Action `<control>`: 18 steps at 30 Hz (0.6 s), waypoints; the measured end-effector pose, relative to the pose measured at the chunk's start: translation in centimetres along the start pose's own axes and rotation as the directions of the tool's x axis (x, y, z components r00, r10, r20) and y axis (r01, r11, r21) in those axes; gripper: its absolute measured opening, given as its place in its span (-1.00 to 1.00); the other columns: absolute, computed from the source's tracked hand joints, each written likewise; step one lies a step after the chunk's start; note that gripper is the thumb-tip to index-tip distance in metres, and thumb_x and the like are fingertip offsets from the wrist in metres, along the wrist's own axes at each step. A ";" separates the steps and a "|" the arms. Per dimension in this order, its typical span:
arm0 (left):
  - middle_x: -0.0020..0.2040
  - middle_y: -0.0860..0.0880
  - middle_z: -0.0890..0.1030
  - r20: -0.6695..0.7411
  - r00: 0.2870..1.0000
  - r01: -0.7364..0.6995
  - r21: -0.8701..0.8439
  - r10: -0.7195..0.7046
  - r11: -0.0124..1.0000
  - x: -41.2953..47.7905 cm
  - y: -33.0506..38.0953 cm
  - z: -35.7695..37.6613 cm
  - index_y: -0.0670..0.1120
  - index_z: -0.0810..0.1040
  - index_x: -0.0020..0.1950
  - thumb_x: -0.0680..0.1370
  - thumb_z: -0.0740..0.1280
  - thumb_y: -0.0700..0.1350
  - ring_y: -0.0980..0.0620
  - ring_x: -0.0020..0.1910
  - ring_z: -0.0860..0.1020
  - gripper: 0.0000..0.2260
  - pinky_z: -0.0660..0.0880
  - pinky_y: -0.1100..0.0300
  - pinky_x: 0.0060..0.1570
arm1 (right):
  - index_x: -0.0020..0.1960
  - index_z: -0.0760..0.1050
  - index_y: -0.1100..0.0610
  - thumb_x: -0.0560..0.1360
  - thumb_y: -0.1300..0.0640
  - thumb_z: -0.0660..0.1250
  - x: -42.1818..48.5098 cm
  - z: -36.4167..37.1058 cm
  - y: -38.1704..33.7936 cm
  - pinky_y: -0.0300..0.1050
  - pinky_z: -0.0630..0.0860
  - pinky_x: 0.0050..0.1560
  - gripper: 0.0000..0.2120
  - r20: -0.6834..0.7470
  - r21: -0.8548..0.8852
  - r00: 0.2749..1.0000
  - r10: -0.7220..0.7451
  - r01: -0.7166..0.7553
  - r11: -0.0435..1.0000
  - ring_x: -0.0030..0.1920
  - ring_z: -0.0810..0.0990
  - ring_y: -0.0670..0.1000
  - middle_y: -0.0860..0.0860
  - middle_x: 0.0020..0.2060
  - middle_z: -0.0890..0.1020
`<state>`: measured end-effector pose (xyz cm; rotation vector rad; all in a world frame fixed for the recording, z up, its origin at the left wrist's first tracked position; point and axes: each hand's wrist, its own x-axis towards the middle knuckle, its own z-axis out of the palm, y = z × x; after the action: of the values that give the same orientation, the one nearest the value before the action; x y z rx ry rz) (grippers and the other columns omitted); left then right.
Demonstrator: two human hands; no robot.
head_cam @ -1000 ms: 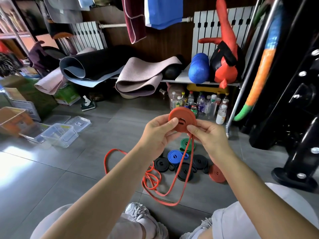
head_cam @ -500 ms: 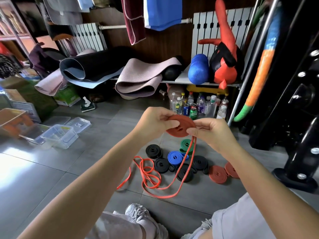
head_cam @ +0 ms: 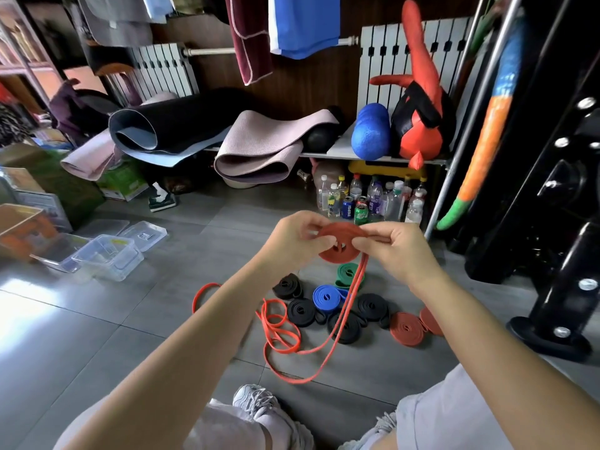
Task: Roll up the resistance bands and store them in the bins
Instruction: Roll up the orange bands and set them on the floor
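Note:
I hold a partly rolled orange-red resistance band coil (head_cam: 341,253) in the air between both hands. My left hand (head_cam: 293,241) grips its left side, and my right hand (head_cam: 394,246) pinches its right edge. The band's loose tail (head_cam: 282,339) hangs down and lies in loops on the grey floor. Below the coil lie rolled bands: a green one (head_cam: 345,275), a blue one (head_cam: 326,297), several black ones (head_cam: 301,311) and two red ones (head_cam: 407,329). Clear plastic bins (head_cam: 108,258) stand on the floor at the left.
Bottles and cans (head_cam: 363,199) stand under a low shelf (head_cam: 373,157) holding yoga mats and a blue foam roller. A black rack base (head_cam: 548,332) sits at the right. An orange crate (head_cam: 19,232) is at the far left. My shoes (head_cam: 256,404) are at the bottom.
The coil has tilted flatter and my hands have shifted around it. The loose tail on the floor has been drawn in and shifted. The view has tilted, showing more rolled bands.

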<state>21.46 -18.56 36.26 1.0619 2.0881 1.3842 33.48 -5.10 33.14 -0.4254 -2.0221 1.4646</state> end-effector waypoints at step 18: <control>-0.04 -0.17 0.65 -0.029 0.993 0.083 -0.553 -0.118 0.829 -1.0 0.9 -0.4 -0.24 0.53 0.17 0.54 0.30 -0.26 0.01 -0.17 0.66 -0.79 0.59 0.24 -0.25 | -0.19 0.63 -0.04 0.39 0.27 0.44 -0.6 0.7 -0.3 -0.34 0.54 -0.16 -0.80 -0.097 0.270 0.990 0.101 -0.071 0.960 -0.20 0.67 -0.13 -0.09 -0.28 0.71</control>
<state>22.16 -19.33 37.18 0.6595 1.5847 1.8265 33.50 -6.09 33.11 -0.4734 -1.7099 1.7000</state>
